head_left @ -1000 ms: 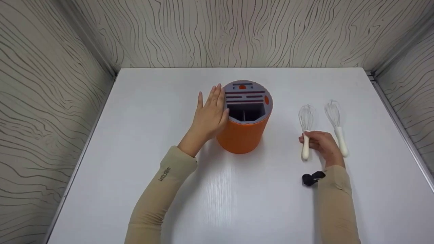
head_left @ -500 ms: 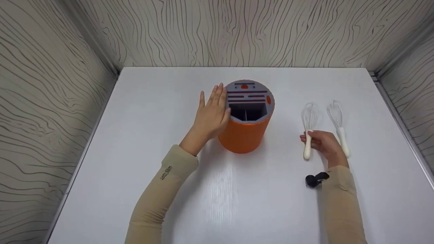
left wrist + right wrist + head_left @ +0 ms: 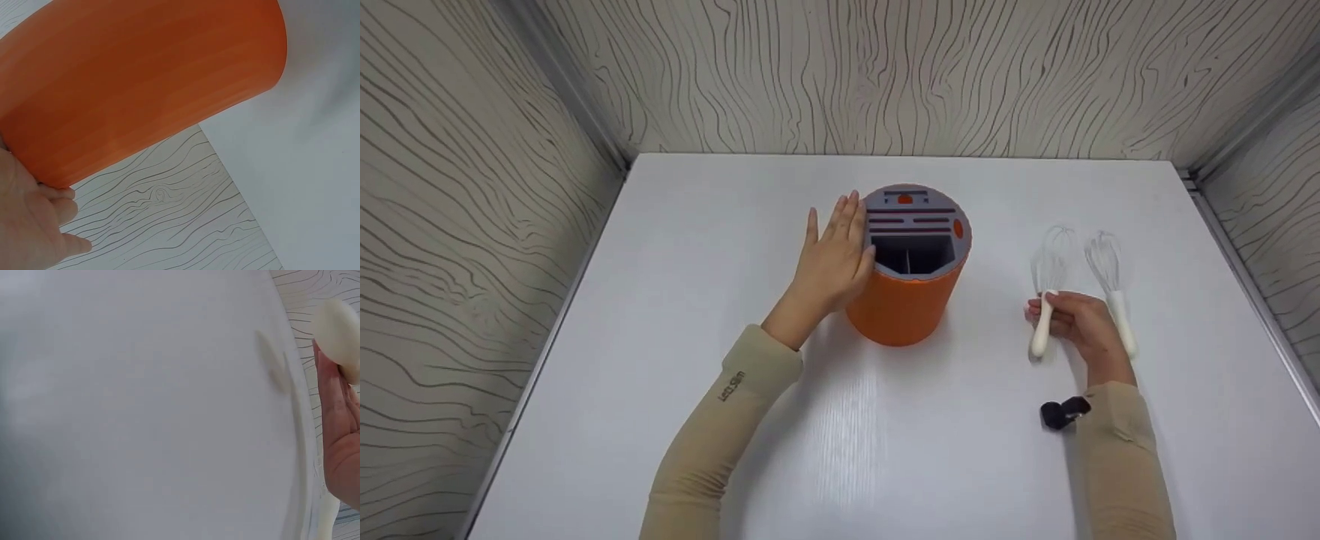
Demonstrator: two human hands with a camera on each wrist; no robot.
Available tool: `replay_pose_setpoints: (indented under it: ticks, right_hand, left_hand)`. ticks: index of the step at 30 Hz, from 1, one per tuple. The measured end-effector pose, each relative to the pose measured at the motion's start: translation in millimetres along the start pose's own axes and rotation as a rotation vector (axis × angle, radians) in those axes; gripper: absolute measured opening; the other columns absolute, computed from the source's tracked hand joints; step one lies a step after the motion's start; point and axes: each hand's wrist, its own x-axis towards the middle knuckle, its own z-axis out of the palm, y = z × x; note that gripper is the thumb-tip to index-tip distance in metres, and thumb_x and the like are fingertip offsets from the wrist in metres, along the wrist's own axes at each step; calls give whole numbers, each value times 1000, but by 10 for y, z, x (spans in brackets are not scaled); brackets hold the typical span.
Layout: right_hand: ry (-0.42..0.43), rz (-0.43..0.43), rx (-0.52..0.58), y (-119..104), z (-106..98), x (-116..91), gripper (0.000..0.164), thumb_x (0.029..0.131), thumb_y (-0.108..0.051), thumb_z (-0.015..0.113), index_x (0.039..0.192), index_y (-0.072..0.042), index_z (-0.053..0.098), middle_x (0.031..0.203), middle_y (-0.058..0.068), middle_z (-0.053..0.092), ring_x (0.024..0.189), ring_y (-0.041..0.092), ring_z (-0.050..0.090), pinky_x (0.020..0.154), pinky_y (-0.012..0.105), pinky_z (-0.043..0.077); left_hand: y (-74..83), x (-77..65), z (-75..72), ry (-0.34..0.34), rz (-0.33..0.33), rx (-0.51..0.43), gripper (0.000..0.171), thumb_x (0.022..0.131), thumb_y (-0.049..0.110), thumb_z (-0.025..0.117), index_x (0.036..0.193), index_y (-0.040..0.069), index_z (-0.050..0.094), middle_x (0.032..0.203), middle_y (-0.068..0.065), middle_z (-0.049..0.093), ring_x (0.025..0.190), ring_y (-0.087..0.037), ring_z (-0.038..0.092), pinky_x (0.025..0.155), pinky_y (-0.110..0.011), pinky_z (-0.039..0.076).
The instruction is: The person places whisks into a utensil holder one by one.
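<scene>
An orange cylindrical utensil holder (image 3: 904,307) with a grey slotted top stands upright on the white table. My left hand (image 3: 832,262) rests flat against its left side, fingers straight; the left wrist view shows the holder's orange wall (image 3: 146,84) beside the fingers (image 3: 66,211). To the right, my right hand (image 3: 1084,322) pinches the white handle of a wire whisk (image 3: 1044,326) between thumb and fingers. The handle's rounded end (image 3: 337,332) appears close to the right wrist camera. A second whisk (image 3: 1121,322) lies just right of that hand, its handle partly behind it.
The white table (image 3: 960,465) meets a wood-grain patterned wall (image 3: 885,82) at the back, with similar walls at both sides. A small black device (image 3: 1063,412) is fixed at the right sleeve's cuff.
The whisk in my right hand has tilted, its wire head now higher and further right, seemingly lifted off the table. My left hand stays against the holder. The head view has shifted slightly.
</scene>
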Motion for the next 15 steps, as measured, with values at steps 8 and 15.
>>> replay_pose_setpoints:
  ticks: [8, 15]
  right_hand:
    - [-38, -46, -26, -60, 55, -53, 20, 95, -3, 51, 94, 0, 71, 88, 13, 72, 82, 20, 70, 77, 27, 53]
    - [-73, -82, -40, -136, 131, -98, 18, 95, -4, 52, 99, -1, 70, 92, 13, 72, 85, 20, 70, 77, 29, 53]
  left_hand:
    - [11, 1, 2, 11, 11, 5, 62, 101, 34, 25, 150, -1, 11, 157, -12, 6, 144, -22, 2, 112, -52, -4]
    - [7, -3, -6, 11, 2, 4, 62, 101, 34, 26, 150, -1, 11, 157, -13, 6, 144, -22, 2, 112, -51, -3]
